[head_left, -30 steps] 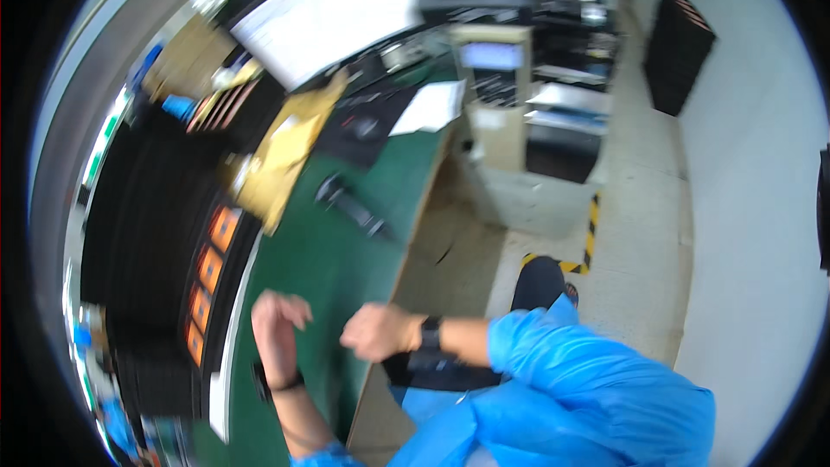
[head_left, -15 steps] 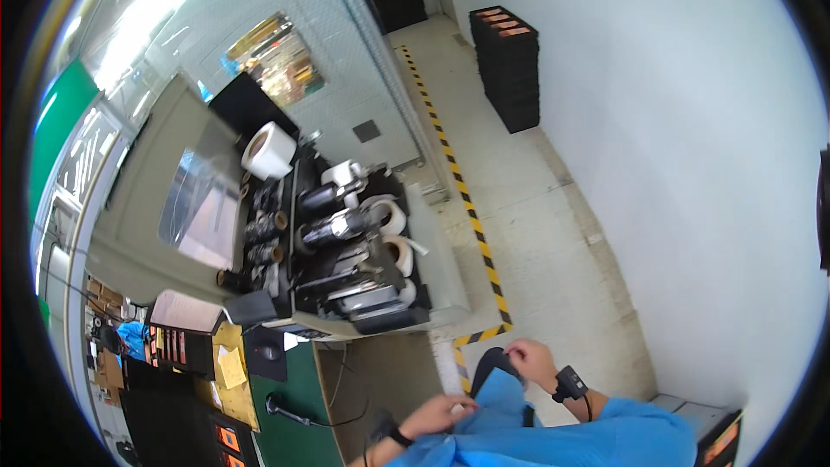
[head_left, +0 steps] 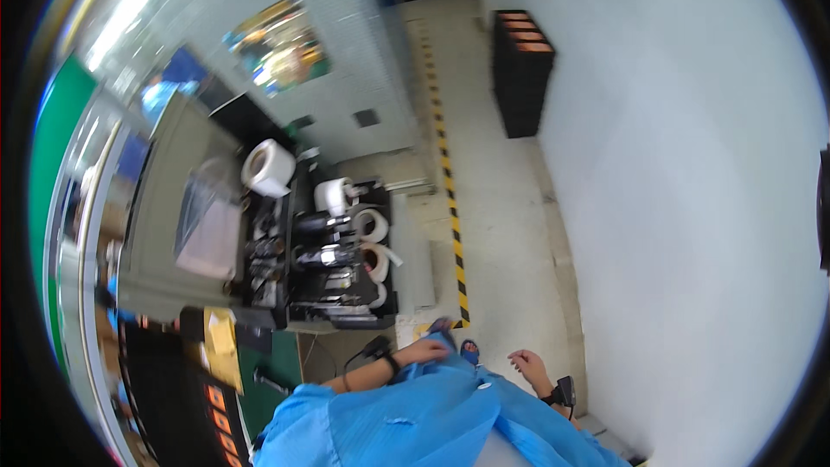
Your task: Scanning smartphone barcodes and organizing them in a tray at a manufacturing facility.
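Observation:
My left hand (head_left: 422, 351) hangs low in front of my blue coat (head_left: 406, 424), its fingers stretched along the cloth and nothing seen in them. A black band with a small box circles that wrist. To the right, my right hand (head_left: 529, 367) hangs free above the floor with loosely curled fingers apart, holding nothing. Another wristband with a black box (head_left: 565, 391) sits on that arm. Nearest to the left hand is a label machine (head_left: 333, 264) with its grey lid (head_left: 156, 242) raised. White paper rolls (head_left: 270, 166) and dark spools are inside it.
Yellow-black tape (head_left: 450, 199) runs along the floor. A tall stack of black trays (head_left: 523, 78) stands against the white wall (head_left: 683, 164). At lower left are a green-topped table (head_left: 277, 363), a yellow board (head_left: 223, 346) and black trays with orange pieces (head_left: 220, 419).
My view has shifted, bringing the machine's inside more upright. Both hands have swung; my right hand has moved away from my leg, and a foot in a sandal now shows.

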Demonstrator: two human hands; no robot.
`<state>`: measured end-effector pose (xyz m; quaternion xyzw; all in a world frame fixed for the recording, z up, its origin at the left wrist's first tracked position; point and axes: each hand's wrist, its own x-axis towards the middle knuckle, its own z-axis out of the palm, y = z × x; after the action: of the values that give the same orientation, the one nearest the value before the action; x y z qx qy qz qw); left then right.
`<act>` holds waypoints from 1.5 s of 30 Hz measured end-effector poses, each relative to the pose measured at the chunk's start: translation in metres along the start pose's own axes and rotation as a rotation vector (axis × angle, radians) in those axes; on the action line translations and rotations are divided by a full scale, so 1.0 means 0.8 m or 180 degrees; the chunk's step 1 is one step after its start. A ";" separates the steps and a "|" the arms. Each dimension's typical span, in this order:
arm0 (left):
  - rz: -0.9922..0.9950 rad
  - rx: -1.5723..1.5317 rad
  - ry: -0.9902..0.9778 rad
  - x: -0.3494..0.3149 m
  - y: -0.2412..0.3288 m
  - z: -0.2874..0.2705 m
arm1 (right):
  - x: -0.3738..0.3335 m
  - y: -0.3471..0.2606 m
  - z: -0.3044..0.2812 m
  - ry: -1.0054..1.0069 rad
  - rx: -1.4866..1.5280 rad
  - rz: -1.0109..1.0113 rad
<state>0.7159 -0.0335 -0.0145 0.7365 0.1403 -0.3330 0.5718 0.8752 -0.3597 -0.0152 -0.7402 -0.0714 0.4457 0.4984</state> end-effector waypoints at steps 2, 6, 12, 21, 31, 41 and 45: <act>0.0638 -0.0186 -0.0348 0.039 0.080 -0.008 | 0.060 -0.038 -0.015 -0.0295 -0.0188 -0.0194; 0.1120 -0.0734 -0.0732 0.108 0.111 -0.056 | 0.176 -0.126 -0.017 -0.0487 -0.0579 -0.0481; 0.0310 0.0762 0.0332 0.221 0.126 -0.220 | 0.308 -0.297 -0.042 -0.1405 -0.2826 -0.0603; 0.0274 0.0599 -0.0033 0.440 0.107 -0.377 | 0.555 -0.502 -0.137 -0.0220 -0.2169 -0.0953; 0.0227 -0.0886 -0.0109 0.536 0.124 -0.637 | 0.803 -0.575 -0.223 -0.1055 -0.2262 -0.0438; -0.0117 -0.0229 0.1180 0.701 0.302 -0.919 | 1.159 -0.768 -0.294 -0.1520 -0.1757 -0.0560; 0.0277 -0.1197 0.1815 0.726 0.301 -1.007 | 1.288 -0.856 -0.268 -0.1959 -0.1377 -0.0180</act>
<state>1.5523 0.5450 -0.1117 0.6870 0.3218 -0.0573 0.6490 1.8746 0.4001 -0.0501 -0.6574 -0.3307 0.6080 0.2979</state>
